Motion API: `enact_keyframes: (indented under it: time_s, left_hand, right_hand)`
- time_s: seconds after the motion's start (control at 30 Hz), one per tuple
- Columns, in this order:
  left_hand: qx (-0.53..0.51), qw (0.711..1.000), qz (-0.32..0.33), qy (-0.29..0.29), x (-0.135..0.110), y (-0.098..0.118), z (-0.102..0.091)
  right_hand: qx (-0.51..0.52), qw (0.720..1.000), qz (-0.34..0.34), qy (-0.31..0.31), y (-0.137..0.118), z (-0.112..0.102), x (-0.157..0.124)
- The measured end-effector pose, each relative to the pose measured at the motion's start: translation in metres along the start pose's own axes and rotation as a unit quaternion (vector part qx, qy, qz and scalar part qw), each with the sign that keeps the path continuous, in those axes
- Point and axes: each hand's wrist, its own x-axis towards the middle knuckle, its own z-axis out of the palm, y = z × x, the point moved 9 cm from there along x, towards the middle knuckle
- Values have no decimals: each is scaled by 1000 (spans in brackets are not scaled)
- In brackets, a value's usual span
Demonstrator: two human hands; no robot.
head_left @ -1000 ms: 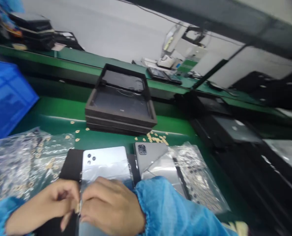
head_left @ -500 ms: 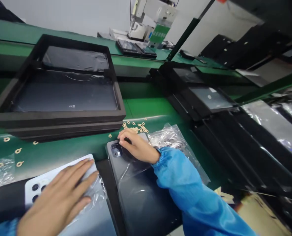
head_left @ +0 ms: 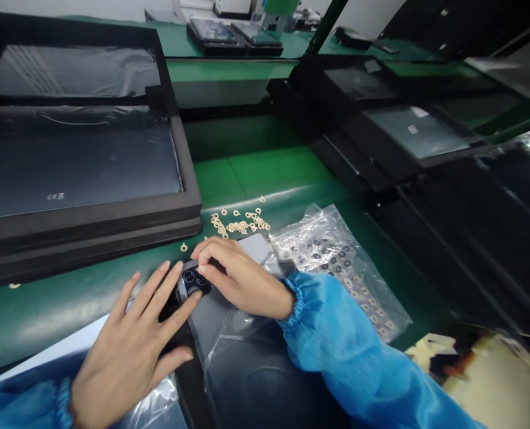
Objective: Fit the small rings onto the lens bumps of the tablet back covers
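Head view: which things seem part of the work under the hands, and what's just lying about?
Likely in the work:
Grey film-covered tablet, under the right hand
Small beige ring-shaped pieces beside it
Clear plastic bag holding dark and beige rings
Pale blue tablet, partly hidden by the left hand

Probably just lying about:
Stacked black rectangular trays, left
Two dark flat devices, back

Tabletop: green, glossy pale streak at centre. Tablet, lower centre: dark grey; camera block black. Second tablet, lower left: pale blue. Right sleeve: bright blue. Loose rings, centre: pale tan. Tray, upper left: black; panel inside blue-grey, white print.
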Motion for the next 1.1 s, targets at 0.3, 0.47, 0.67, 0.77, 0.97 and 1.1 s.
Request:
enact_keyframes:
  time_s: [0.3,0.47,0.67,0.77,0.97,1.1]
  left_hand:
    - [11,1000,7,6,2,-2,-2]
    - [10,1000,9,-10,2,-2,-1]
    - [12,1000,-5,-16,2,-3,3]
    - [10,1000,-11,-21,0,-4,4]
    - [8,1000,-3,-10,-2,-3,3]
    - [17,1000,-9,-18,1,-1,5]
  right_hand:
    - [0,1000,-5,5,1,-1,-3]
    - [10,1000,-10,7,1,-2,-3]
    - [7,1000,-10,5,1,-2,-4]
    - [19,1000,-12,9,2,-3,-5]
    - [48,999,2,26,5,-7,-5]
    - [48,999,12,16,5,-7,-4]
